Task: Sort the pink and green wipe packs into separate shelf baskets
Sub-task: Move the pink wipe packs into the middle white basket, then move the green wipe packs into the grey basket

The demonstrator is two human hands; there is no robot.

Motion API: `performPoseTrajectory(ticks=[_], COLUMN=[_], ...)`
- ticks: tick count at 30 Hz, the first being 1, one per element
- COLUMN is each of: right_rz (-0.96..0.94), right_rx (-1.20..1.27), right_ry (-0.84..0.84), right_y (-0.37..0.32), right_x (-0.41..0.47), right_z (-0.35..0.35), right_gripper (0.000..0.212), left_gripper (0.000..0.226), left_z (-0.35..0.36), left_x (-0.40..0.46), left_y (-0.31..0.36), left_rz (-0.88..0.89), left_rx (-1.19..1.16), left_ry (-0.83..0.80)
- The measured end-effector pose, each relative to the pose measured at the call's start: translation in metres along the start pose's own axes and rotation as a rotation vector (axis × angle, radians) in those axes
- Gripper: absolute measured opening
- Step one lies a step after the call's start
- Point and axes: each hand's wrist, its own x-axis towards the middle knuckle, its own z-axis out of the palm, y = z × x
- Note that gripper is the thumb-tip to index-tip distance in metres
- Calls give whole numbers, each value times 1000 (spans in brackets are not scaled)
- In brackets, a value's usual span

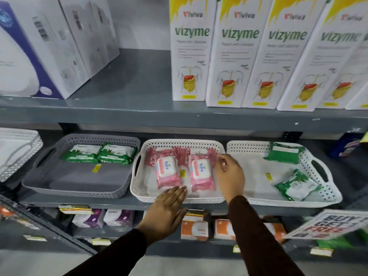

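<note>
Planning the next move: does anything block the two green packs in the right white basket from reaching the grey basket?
The middle white basket with pink packs and both hands lie between; the grey basket has open floor.

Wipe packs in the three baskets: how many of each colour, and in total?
Green wipe packs: 4, two in the grey basket, two in the right white basket.
Pink wipe packs: 4 visible, all in the middle white basket, two partly hidden behind.
Total: 8
</note>
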Motion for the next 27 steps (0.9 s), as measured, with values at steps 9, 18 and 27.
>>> performPoseTrajectory(ticks=[9,18,27], right_rz=[562,532,371], right_rx=[-527,-769,-510], right_ry=[-63,-405,-472], right_y=[119,144,128], right_x=[60,76,56], right_z=[-113,-129,-114], right_gripper=[52,52,93], left_gripper=[56,62,57], left_z=[25,39,39], left_x=[60,85,80], left_y=[82,123,120], left_rz=[83,5,-9], left_rx=[-3,-16,22], left_ry=[-14,1,-13])
